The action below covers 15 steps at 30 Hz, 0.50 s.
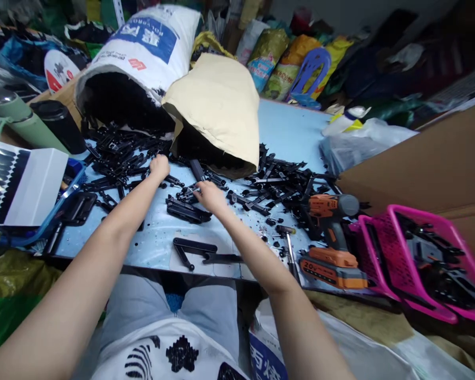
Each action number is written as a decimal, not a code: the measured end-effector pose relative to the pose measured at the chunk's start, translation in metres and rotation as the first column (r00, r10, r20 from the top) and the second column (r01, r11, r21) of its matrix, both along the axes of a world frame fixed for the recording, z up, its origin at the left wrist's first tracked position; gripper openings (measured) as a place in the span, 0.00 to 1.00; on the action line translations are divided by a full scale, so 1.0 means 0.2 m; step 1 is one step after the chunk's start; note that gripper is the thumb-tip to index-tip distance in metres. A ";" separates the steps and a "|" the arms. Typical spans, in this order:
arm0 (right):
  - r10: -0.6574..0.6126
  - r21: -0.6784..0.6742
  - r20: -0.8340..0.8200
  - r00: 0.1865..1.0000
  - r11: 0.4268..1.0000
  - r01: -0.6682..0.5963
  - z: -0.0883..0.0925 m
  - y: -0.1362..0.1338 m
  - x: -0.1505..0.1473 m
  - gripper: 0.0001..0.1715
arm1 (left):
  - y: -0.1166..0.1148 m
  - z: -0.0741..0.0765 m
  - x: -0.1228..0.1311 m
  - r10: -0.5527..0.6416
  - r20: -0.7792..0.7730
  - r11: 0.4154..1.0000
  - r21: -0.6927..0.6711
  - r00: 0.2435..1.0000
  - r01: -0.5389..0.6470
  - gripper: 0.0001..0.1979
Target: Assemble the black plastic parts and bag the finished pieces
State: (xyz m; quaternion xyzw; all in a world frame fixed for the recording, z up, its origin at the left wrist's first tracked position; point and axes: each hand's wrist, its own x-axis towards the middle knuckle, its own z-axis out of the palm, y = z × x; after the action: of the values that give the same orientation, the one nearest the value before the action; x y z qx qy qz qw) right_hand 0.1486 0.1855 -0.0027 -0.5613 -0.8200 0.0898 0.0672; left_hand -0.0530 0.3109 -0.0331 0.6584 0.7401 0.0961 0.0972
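My left hand [159, 167] reaches into a heap of black plastic parts [119, 153] spilling from a white sack [142, 58]; its fingers are curled into the pile and what they hold is hidden. My right hand [209, 195] rests on the light blue table [154, 243], fingers pinched on a small black part [192, 190] beside a stacked black piece [186, 210]. A tan sack [217, 105] lies open just beyond both hands. A long black bracket [200, 251] lies near the table's front edge.
An orange cordless drill [330, 237] and a screwdriver [290, 248] lie to the right, by pink baskets [415, 258] with black parts. More black parts [285, 182] are scattered on the right. A white box [21, 184], a black cup [59, 124] and a green bottle [18, 119] stand at the left. A cardboard sheet [427, 158] rises at the right.
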 end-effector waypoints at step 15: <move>-0.005 0.044 -0.323 0.946 0.999 0.020 0.04 -0.20 0.04 0.08 | -0.17 0.07 0.02 -0.023 0.111 0.999 -0.047 0.994 0.028 0.12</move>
State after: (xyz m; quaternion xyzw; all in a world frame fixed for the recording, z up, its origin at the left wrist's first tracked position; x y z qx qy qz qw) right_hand 0.1574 0.1460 0.0060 -0.5425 -0.7963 0.1606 0.2142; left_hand -0.0489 0.2771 -0.0199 0.6589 0.7273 0.1133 0.1550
